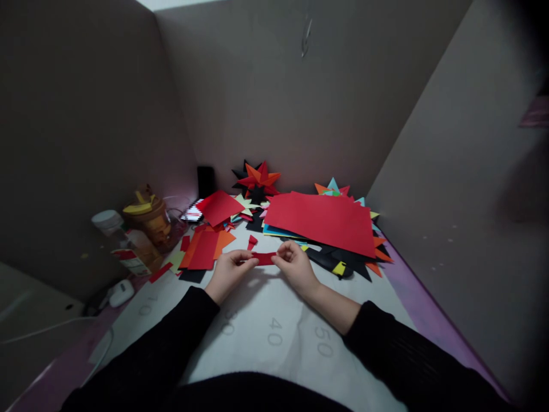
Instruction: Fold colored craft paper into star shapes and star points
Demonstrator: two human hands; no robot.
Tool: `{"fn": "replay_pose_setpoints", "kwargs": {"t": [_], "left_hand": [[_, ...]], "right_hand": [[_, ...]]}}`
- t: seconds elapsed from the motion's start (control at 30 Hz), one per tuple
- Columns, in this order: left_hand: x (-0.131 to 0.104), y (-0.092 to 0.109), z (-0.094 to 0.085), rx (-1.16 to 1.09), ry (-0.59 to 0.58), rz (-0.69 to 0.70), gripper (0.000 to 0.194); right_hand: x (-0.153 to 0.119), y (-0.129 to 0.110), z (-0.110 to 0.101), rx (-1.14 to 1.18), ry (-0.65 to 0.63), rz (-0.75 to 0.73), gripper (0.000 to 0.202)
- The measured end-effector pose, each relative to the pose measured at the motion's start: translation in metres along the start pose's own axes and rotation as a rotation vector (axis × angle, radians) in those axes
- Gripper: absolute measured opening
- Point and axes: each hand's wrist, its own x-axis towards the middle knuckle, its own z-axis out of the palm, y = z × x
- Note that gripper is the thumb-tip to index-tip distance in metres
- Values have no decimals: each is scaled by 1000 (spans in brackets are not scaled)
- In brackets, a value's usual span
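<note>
Stars (261, 176) above centre, red sheet (321, 220) centre-right; little strip (265, 259) runs left-right (left hand (229, 272), right hand (297, 269) pinching its ends).

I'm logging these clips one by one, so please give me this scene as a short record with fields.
Left hand: left hand pinching one end of a red paper strip
Right hand: right hand pinching the strip's other end
Just beyond: small red piece
Left side: red and orange sheets, white-capped bottle
Right side: large red sheet atop other paper
Back: pointed paper stars
Surface: pale sheet with printed numbers
</note>
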Motion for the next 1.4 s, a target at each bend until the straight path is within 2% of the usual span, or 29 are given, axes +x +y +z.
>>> {"fn": "replay_pose_setpoints", "kwargs": {"t": [0.13,0.33,0.67,0.77,0.9,1.17,1.4], "left_hand": [[-1,0,1,-55,1,-86,26],[-1,-1,2,-106,47,-126,27],[-2,-1,3,-224,57,-42,31],[-3,1,2,-179,21,-19,36],[-4,4,1,-92,33,-7,30],[-4,6,2,-111,37,-42,27],[-3,10,-3,-64,-21,-61,23]], "right_hand": [[1,0,1,63,26,15,23],[-2,-5,4,104,32,30,26],[-3,-4,3,66,24,9,24],[-3,-5,3,54,19,13,24],[-3,-7,3,53,20,24,24],[-3,-4,3,57,2,17,23],[-1,0,1,13,-9,0,21]]}}
